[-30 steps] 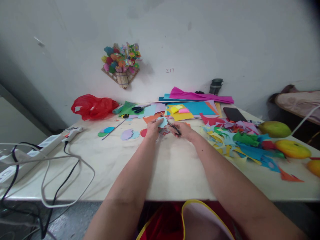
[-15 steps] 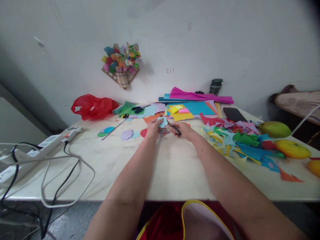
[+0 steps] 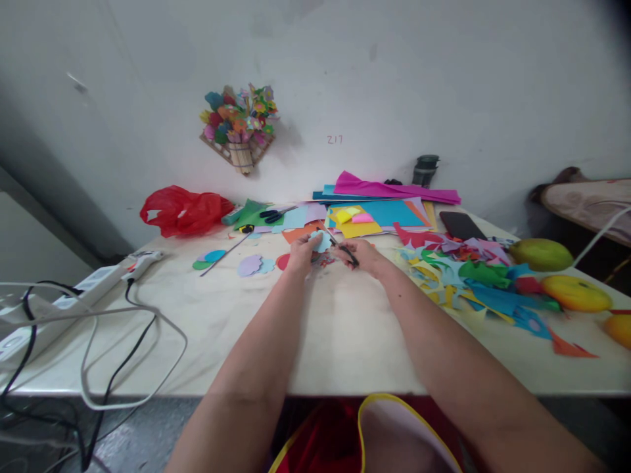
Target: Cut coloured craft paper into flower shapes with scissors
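Observation:
Between the fingers of my left hand (image 3: pixel 303 251) is a small light blue paper piece (image 3: pixel 323 242) with a scalloped edge. My right hand (image 3: pixel 363 256) grips black-handled scissors (image 3: pixel 349 253), whose blades point up and left beside the paper's right edge. Whether the blades touch the paper I cannot tell. Left of my left hand lie a lilac scalloped paper piece (image 3: pixel 250 265), a light blue one (image 3: pixel 267 265) and a red round piece (image 3: pixel 282 261) partly hidden by the hand. Small reddish scraps (image 3: pixel 327 261) rest on the table below the hands.
Colourful paper scraps (image 3: pixel 463 269) and mangoes (image 3: pixel 576 293) lie at right, near a phone (image 3: pixel 462 226). Paper sheets (image 3: pixel 389 213) and a second pair of scissors (image 3: pixel 271 215) are at the back. A red plastic bag (image 3: pixel 187 210) and a power strip (image 3: pixel 93 282) are at left.
The scissors' blades have swung slightly to the right, away from the paper's middle. The light blue paper has turned a little in my left hand.

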